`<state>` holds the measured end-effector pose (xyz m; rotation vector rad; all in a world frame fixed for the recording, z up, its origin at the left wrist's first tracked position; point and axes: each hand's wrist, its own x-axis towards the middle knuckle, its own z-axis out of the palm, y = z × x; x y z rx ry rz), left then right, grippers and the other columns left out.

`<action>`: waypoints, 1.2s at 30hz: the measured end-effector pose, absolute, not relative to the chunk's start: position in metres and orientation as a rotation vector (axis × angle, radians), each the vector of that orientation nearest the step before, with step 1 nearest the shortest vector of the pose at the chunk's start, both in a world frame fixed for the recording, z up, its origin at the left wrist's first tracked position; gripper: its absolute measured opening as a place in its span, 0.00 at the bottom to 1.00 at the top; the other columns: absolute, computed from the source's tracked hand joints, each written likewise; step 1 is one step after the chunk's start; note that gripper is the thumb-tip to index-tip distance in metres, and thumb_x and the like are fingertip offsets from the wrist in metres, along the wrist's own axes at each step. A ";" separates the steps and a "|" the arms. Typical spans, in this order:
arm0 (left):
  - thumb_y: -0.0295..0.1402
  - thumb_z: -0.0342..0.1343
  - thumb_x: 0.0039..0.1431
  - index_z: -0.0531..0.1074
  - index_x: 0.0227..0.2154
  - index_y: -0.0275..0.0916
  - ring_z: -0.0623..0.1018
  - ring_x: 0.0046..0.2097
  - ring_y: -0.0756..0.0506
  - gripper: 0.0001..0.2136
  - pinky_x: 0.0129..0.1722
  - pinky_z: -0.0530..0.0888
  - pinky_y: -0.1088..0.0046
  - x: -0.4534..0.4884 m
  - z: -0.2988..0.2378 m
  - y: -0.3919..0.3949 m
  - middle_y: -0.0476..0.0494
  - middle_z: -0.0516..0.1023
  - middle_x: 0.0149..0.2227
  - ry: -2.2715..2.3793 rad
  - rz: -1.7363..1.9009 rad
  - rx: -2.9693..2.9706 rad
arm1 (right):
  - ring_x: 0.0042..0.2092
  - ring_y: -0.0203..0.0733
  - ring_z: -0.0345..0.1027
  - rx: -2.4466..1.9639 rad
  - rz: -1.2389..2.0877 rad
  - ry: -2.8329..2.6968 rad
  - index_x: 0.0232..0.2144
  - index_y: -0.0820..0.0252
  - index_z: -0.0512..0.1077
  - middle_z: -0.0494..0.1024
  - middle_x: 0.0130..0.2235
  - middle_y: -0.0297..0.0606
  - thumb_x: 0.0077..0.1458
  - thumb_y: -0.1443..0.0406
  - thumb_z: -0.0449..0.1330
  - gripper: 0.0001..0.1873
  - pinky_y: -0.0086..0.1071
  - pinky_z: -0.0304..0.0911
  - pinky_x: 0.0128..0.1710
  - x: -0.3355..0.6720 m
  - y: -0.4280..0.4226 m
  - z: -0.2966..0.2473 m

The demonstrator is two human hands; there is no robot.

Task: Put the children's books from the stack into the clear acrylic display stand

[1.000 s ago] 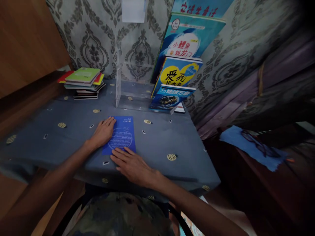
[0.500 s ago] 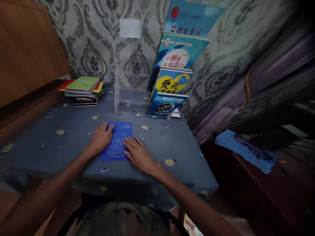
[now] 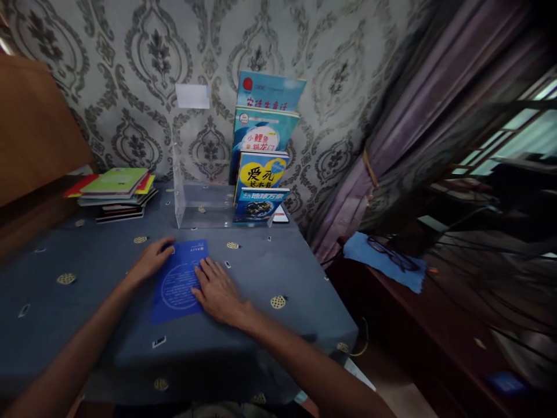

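A blue printed sheet or thin booklet (image 3: 180, 290) with white writing and a circle outline lies flat on the cloth-covered table. At its upper left edge rests my left hand (image 3: 153, 258), thumb and fingers stretched apart, touching or just over the edge. My right hand (image 3: 220, 293) lies with spread fingers on the right side of the sheet. Neither hand grips anything. Beyond them stands a clear acrylic book rack (image 3: 204, 217), with several books upright in its right part, a blue one (image 3: 259, 209) in front.
A stack of books (image 3: 115, 183) lies at the table's back left, near a brown wooden panel (image 3: 35, 128). Behind the rack's right corner lies a phone-like object (image 3: 281, 216). Glasses (image 3: 391, 252) rest on a blue cloth (image 3: 361, 252) on a dark red surface at right.
The camera view has tilted up and turned right, so everything sits lower and further left. My left hand has shifted outward to the sheet's left edge; my right hand stays on it.
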<state>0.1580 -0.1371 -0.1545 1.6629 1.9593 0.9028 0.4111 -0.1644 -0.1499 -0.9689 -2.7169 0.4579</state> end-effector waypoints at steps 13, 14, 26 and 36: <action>0.42 0.48 0.61 0.70 0.55 0.35 0.74 0.58 0.31 0.24 0.59 0.70 0.48 0.167 -0.160 -0.165 0.29 0.74 0.55 2.277 0.570 1.956 | 0.73 0.53 0.43 -0.982 0.432 -2.702 0.67 0.71 0.58 0.56 0.70 0.56 0.70 0.56 0.50 0.31 0.50 0.46 0.71 0.411 -0.165 -0.150; 0.42 0.50 0.60 0.70 0.56 0.35 0.75 0.56 0.32 0.24 0.58 0.71 0.49 0.166 -0.157 -0.160 0.30 0.74 0.52 2.281 0.637 1.892 | 0.73 0.53 0.43 -0.975 0.436 -2.704 0.67 0.71 0.58 0.56 0.70 0.56 0.70 0.56 0.50 0.31 0.50 0.47 0.71 0.411 -0.165 -0.150; 0.42 0.62 0.50 0.74 0.34 0.38 0.77 0.49 0.36 0.13 0.39 0.77 0.67 0.152 -0.130 -0.117 0.37 0.79 0.39 2.102 0.835 1.412 | 0.73 0.54 0.44 -0.963 0.442 -2.673 0.67 0.70 0.60 0.57 0.70 0.54 0.69 0.58 0.51 0.30 0.52 0.48 0.71 0.412 -0.162 -0.159; 0.52 0.64 0.45 0.66 0.22 0.40 0.74 0.29 0.45 0.20 0.26 0.69 0.74 0.142 -0.112 -0.109 0.52 0.67 0.20 1.989 0.729 1.392 | 0.72 0.54 0.48 -0.934 0.367 -2.685 0.66 0.68 0.62 0.60 0.69 0.54 0.69 0.59 0.50 0.29 0.53 0.48 0.71 0.410 -0.161 -0.163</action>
